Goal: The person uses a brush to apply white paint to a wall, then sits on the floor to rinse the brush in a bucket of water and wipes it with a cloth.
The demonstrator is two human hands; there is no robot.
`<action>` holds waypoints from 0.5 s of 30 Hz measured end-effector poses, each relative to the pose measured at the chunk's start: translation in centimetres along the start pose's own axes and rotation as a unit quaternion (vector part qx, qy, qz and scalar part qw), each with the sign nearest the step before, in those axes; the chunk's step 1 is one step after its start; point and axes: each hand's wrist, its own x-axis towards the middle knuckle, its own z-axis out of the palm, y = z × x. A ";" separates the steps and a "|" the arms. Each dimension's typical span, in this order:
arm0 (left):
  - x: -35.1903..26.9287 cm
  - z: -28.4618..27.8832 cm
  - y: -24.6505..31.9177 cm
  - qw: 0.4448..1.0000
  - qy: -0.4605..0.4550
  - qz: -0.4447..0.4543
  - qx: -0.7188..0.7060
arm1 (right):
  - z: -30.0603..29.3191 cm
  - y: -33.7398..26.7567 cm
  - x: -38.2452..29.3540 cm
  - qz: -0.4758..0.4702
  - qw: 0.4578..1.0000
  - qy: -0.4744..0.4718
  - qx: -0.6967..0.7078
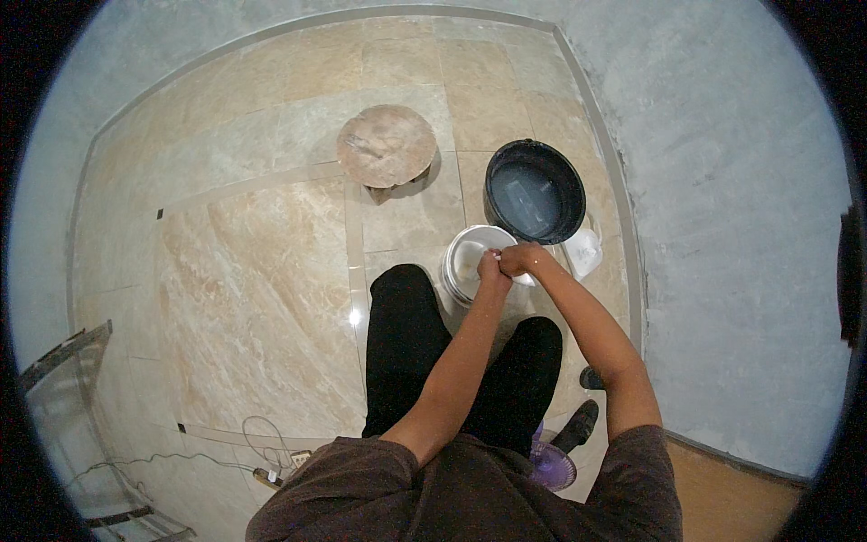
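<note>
Both my fists meet above the right side of a round metal pot (467, 261), which stands on the floor in front of my knees. Between them is a white cloth (523, 279), mostly hidden by the fingers; a bit of it shows between the fists and more hangs below. My left hand (493, 267) closes around one part, and my right hand (520, 259) grips it close beside. Just beyond the pot stands a round black plastic tub (532, 193) holding cloudy liquid. The inside of the pot looks pale, its contents unclear.
A round wooden stool (386, 146) stands ahead on the tiled floor (264, 305). A white translucent plastic item (584, 254) lies right of the tub, near the grey wall (718, 237). Behind me are a purple plastic basket (554, 466), a dark shoe (579, 423) and a cable (176, 459).
</note>
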 end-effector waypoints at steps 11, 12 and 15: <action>-0.9 0.4 1.3 0.997 -0.040 -0.054 0.031 | 0.4 3.3 0.6 -0.068 0.995 0.014 0.068; -0.5 0.2 1.8 0.995 -0.054 -0.073 0.040 | 0.3 3.2 0.5 -0.085 0.993 0.020 0.075; -0.6 0.1 2.8 0.996 -0.045 -0.080 0.017 | 0.7 2.9 0.7 -0.122 0.987 0.080 0.061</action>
